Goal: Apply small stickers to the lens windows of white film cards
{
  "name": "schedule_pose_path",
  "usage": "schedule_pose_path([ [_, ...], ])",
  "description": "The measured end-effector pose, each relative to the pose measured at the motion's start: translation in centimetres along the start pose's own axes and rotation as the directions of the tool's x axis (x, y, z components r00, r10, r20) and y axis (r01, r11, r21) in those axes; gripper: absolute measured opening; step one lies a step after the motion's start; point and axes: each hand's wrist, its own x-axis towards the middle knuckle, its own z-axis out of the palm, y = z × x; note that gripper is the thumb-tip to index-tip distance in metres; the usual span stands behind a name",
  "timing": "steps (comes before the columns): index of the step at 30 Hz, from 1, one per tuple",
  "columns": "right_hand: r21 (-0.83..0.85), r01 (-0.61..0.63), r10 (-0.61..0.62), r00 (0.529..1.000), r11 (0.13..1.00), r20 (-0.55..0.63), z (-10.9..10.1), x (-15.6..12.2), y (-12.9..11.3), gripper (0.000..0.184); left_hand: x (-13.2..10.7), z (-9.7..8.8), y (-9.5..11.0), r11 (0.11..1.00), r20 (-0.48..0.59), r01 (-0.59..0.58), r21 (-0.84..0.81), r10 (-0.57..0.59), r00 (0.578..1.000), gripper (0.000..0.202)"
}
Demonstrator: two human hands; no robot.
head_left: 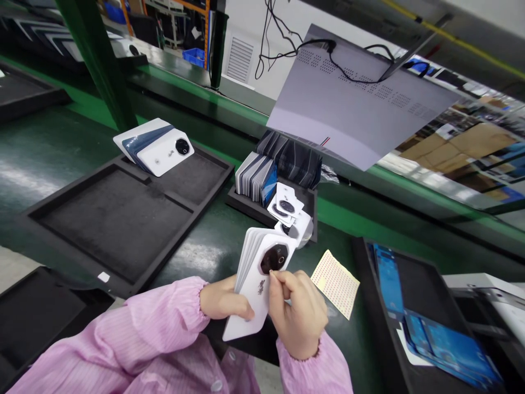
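My left hand is closed around a fanned stack of white phone back covers, its thumb lying across the front one. The stack is tilted above the bench, with a round black camera area on the front cover. My right hand pinches thumb and forefinger together at the lower edge of that camera area. Whatever sits between those fingertips is too small to make out. Just beyond the stack lie loose white camera-cutout cards. A yellowish sheet with rows of small red dots lies right of my right hand.
A black tray on the left carries white and dark blue covers at its far end. A smaller black box holds upright covers. At right, another black tray contains blue film-covered panels. A grey panel hangs above.
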Motion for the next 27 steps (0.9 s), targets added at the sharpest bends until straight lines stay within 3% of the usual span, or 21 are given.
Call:
schedule_pose_path([
  [16,0.023,-0.021,0.019,0.998,1.000,0.063,-0.30,0.15,-0.09,0.008,0.10,0.17,0.03,1.000,-0.007,-0.027,-0.005,0.027,1.000,0.015],
  [24,0.055,-0.032,0.030,0.999,0.998,0.037,-0.39,-0.14,-0.16,0.014,0.14,0.32,0.34,0.998,0.006,-0.054,-0.037,0.054,0.999,0.021],
  [27,0.076,-0.017,0.014,0.999,0.997,0.037,-0.34,-0.31,-0.08,0.020,0.08,0.31,0.12,0.999,-0.016,-0.015,-0.051,0.014,1.000,0.022],
])
